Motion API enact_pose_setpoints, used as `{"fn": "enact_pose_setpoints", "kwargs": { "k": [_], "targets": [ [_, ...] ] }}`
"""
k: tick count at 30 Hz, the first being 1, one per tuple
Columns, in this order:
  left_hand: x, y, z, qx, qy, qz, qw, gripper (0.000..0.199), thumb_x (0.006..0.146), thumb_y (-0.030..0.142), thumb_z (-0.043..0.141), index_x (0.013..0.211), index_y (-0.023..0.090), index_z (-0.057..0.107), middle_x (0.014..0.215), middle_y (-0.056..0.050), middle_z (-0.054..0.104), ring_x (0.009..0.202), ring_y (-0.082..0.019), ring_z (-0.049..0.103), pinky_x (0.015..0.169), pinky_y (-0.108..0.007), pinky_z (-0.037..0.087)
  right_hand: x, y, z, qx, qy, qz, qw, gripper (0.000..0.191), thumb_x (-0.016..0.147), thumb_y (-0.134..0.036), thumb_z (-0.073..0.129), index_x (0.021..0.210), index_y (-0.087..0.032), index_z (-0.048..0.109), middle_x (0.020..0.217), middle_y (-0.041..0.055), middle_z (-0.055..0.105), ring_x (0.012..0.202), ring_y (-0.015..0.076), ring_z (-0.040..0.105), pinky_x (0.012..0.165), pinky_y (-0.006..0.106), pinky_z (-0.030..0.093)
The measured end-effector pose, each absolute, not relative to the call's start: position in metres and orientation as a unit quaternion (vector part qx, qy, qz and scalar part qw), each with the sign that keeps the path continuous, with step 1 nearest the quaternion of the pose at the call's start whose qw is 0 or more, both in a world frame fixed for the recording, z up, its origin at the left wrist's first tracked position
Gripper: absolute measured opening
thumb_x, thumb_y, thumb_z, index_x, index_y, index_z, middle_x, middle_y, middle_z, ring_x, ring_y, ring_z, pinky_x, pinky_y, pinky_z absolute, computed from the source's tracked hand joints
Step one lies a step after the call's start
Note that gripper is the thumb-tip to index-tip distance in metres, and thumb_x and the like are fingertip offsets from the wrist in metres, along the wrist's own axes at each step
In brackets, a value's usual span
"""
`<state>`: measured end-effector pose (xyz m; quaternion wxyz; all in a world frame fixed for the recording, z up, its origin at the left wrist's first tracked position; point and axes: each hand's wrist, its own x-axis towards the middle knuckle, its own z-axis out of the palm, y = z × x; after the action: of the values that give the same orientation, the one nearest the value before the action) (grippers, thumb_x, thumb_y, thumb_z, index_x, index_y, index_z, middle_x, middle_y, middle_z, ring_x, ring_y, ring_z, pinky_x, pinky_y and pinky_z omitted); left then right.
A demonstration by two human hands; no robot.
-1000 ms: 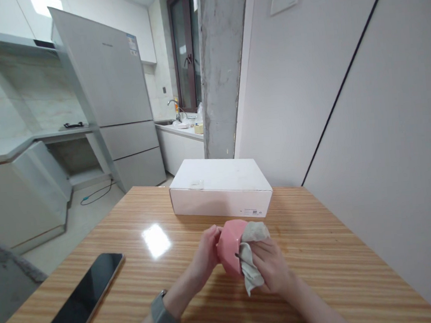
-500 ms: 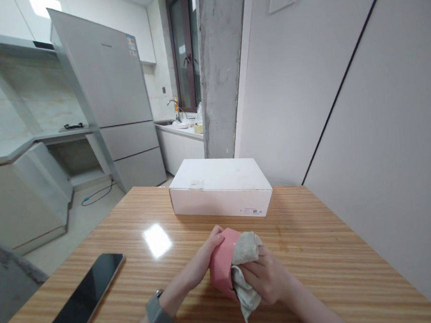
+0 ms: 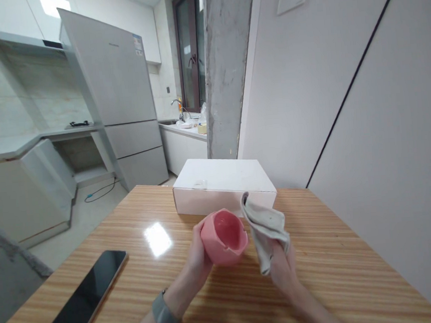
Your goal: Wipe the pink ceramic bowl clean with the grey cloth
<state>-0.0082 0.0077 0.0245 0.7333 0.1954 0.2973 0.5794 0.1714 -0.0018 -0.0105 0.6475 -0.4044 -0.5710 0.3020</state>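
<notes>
My left hand (image 3: 198, 253) grips a pink faceted cup-like container (image 3: 218, 244) by its left side. Its opening tilts toward me and to the right, so the hollow inside shows, and the rim looks notched. Most of the left fingers are hidden behind it. In my right hand (image 3: 283, 266) is a folded light grey cloth (image 3: 266, 225), pinched at its lower end and raised just right of the container. A small gap separates cloth and container.
On the wood-grain table (image 3: 321, 252) a white box (image 3: 222, 178) stands behind my hands. A black-screened phone (image 3: 84, 301) lies at the left. A white wall (image 3: 367, 133) borders the right side. Beyond are a fridge (image 3: 125, 79) and a sink counter (image 3: 185, 141).
The cloth has come out of the container's mouth and moved right and up with my right hand. My left hand has lifted the container slightly and turned its opening toward me.
</notes>
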Motion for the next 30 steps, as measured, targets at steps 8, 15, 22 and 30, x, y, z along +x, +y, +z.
{"fn": "enact_pose_setpoints", "kwargs": {
  "k": [8, 15, 22, 30],
  "targets": [
    [-0.021, 0.006, 0.025, 0.202, 0.187, 0.401, 0.874, 0.05, 0.085, 0.053, 0.045, 0.112, 0.013, 0.059, 0.101, -0.013, 0.069, 0.086, -0.027, 0.066, 0.071, -0.041, 0.054, 0.167, -0.002, 0.025, -0.348, -0.223, 0.707, 0.574, 0.032, 0.081, -0.04, 0.058, 0.097, -0.016, 0.071, 0.088, 0.0073, 0.078, 0.08, 0.0262, 0.073, 0.073, 0.039, 0.058],
    [-0.017, 0.005, 0.017, 0.247, 0.21, 0.355, 0.877, 0.058, 0.085, 0.062, 0.041, 0.114, 0.016, 0.061, 0.102, -0.012, 0.07, 0.085, -0.027, 0.067, 0.06, -0.036, 0.055, 0.161, -0.013, 0.027, -0.336, -0.257, 0.769, 0.479, 0.026, 0.077, -0.039, 0.068, 0.087, -0.016, 0.073, 0.076, 0.0043, 0.078, 0.069, 0.0203, 0.073, 0.065, 0.028, 0.057],
    [-0.004, 0.008, 0.009, 0.258, 0.279, 0.433, 0.817, 0.058, 0.085, 0.058, 0.046, 0.122, 0.016, 0.057, 0.112, -0.013, 0.068, 0.095, -0.029, 0.066, 0.067, -0.039, 0.056, 0.139, -0.006, 0.007, -0.354, -0.283, 0.662, 0.597, 0.039, 0.078, -0.048, 0.066, 0.105, -0.019, 0.07, 0.109, 0.0036, 0.074, 0.11, 0.0224, 0.064, 0.098, 0.032, 0.048],
    [0.006, 0.001, 0.005, 0.291, 0.256, 0.555, 0.736, 0.068, 0.075, 0.038, 0.069, 0.134, 0.028, 0.038, 0.13, -0.01, 0.056, 0.107, -0.025, 0.06, 0.087, -0.04, 0.051, 0.132, -0.011, -0.008, -0.396, -0.256, 0.572, 0.671, 0.038, 0.078, -0.048, 0.066, 0.106, -0.022, 0.069, 0.111, -0.0006, 0.073, 0.118, 0.0219, 0.059, 0.098, 0.033, 0.049]
  ]
}}
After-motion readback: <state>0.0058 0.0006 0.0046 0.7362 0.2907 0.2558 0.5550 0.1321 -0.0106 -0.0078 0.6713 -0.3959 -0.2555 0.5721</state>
